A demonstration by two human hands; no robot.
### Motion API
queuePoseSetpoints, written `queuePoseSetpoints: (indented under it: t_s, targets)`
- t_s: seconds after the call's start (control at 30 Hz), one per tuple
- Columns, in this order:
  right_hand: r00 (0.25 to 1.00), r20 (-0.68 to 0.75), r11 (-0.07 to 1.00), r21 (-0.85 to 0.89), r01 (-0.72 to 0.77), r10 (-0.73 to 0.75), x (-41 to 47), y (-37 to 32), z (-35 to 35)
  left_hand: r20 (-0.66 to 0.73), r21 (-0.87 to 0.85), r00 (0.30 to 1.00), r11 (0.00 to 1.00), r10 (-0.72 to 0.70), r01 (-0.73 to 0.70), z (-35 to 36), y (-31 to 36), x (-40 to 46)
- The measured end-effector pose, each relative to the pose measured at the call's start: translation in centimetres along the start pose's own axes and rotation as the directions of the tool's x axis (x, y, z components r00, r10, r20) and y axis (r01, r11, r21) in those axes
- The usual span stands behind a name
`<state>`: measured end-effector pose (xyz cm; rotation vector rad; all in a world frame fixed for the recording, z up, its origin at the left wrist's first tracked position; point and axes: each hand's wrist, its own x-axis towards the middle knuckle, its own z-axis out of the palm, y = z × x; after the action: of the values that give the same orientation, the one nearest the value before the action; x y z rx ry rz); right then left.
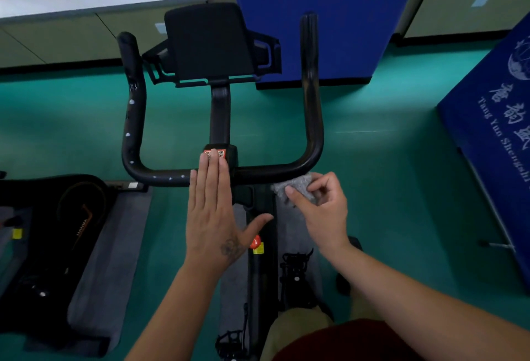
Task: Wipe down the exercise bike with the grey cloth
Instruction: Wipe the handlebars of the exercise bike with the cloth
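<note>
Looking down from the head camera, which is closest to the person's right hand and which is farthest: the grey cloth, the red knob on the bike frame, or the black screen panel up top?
From the right hand:
1. Crumpled grey cloth, pinched in its fingers at the handlebar's right bend.
2. Small red knob, lower left on the black frame post.
3. Black rectangular screen panel, far up and to the left, above the handlebars.

The left hand (213, 206) lies flat at the centre of the frame, fingers straight and together, thumb spread. The right hand (321, 206), beside it, has curled fingers pinching.
</note>
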<state>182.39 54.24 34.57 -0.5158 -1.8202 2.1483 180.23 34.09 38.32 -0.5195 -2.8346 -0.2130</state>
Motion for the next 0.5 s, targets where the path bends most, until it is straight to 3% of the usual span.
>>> queuePoseSetpoints:
  t_s: [0.17, 0.5]
  targets:
    - [0.996, 0.054, 0.997, -0.03, -0.069, 0.071, -1.3, 0.9, 2.8, -0.002, -0.078, 0.998, 0.995, 0.067, -0.067, -0.3, -1.1, -0.3]
    - [0.983, -0.109, 0.98, 0.148, -0.13, 0.146, -0.5, 0.6, 1.9, -0.003, -0.153, 0.996, 0.984, 0.089, -0.088, -0.3, -1.8, -1.2]
